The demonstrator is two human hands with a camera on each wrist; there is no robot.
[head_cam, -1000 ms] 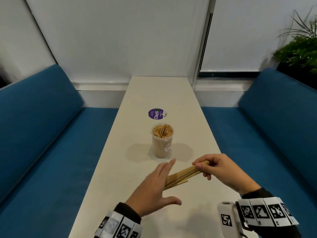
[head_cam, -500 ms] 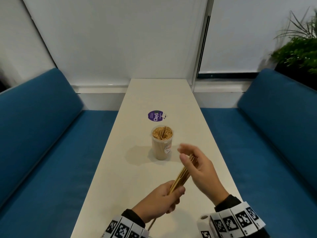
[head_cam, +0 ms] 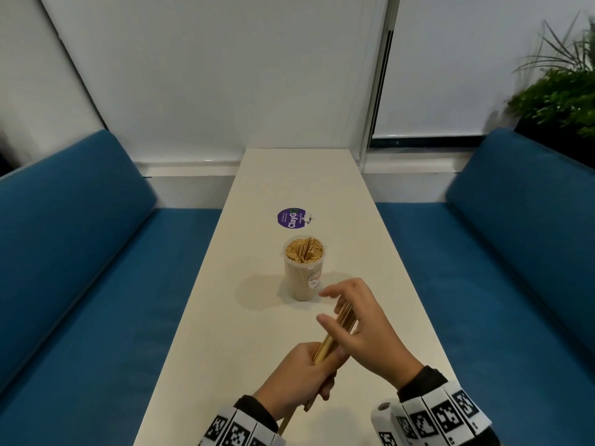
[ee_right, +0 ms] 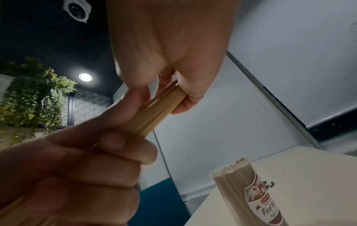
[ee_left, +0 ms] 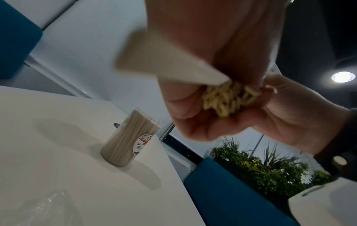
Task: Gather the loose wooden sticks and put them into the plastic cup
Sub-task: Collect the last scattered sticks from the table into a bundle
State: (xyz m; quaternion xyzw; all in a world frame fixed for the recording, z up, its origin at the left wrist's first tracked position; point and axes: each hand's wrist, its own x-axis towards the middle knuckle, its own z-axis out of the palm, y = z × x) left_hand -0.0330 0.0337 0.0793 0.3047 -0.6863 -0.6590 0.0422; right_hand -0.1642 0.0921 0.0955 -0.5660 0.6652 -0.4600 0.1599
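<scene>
A long white counter (head_cam: 299, 175) runs between two blue benches (head_cam: 80, 252); a purple sticker (head_cam: 290, 216) lies mid-counter, a plant (head_cam: 560, 91) far right.

A bundle of pale wooden sticks (head_cam: 335, 333) is slanting above the table, just short of the upright clear plastic cup (head_cam: 304, 272) already packed with sticks

Café or restaurant booth. A long white desk (head_cam: 299, 175) stands between two facing blue upholstered benches (head_cam: 80, 252), with a branded round sticker (head_cam: 291, 216), a full cup of wooden sticks (head_cam: 303, 272), foliage planters (head_cam: 560, 94) and a ceiling security camera (ee_right: 77, 10).
</scene>
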